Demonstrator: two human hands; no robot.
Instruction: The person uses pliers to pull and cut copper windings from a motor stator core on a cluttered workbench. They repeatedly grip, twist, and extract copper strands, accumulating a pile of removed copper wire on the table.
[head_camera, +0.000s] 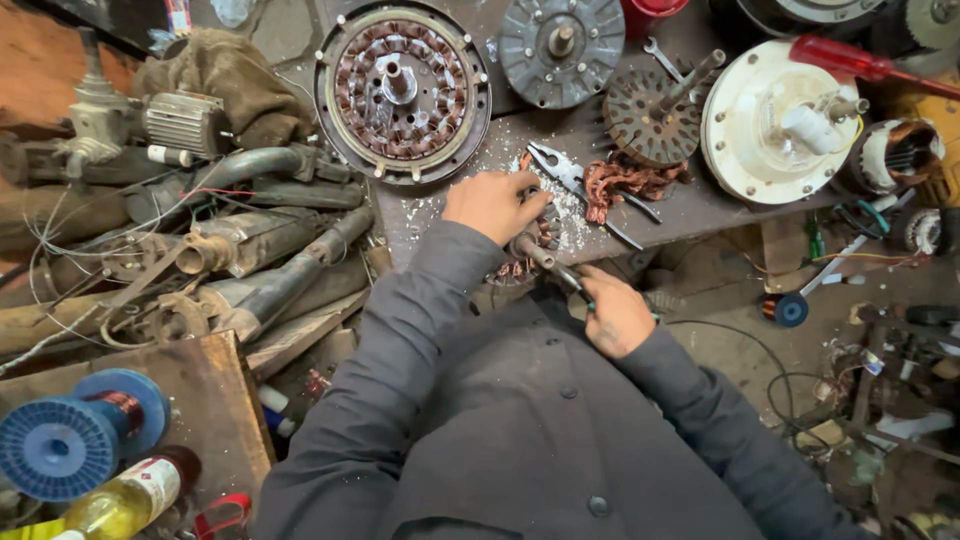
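Observation:
My left hand (494, 203) rests on top of a small round motor stator (535, 240) with copper windings, holding it at the near edge of the dark workbench (700, 205). My right hand (614, 315) is below the bench edge, gripping a tool with a dark metal shaft (552, 262) that reaches up into the stator. Both arms wear dark grey sleeves. Pliers (565, 178) and a tangle of removed copper wire (625, 182) lie just right of my left hand.
A large wound stator ring (402, 92), a grey rotor cover (561, 47), a finned rotor (652, 118), a white motor housing (780, 125) and a red-handled screwdriver (850, 60) sit on the bench. Pipes and scrap (230, 260) pile at left; a blue wire spool (75, 435) lies lower left.

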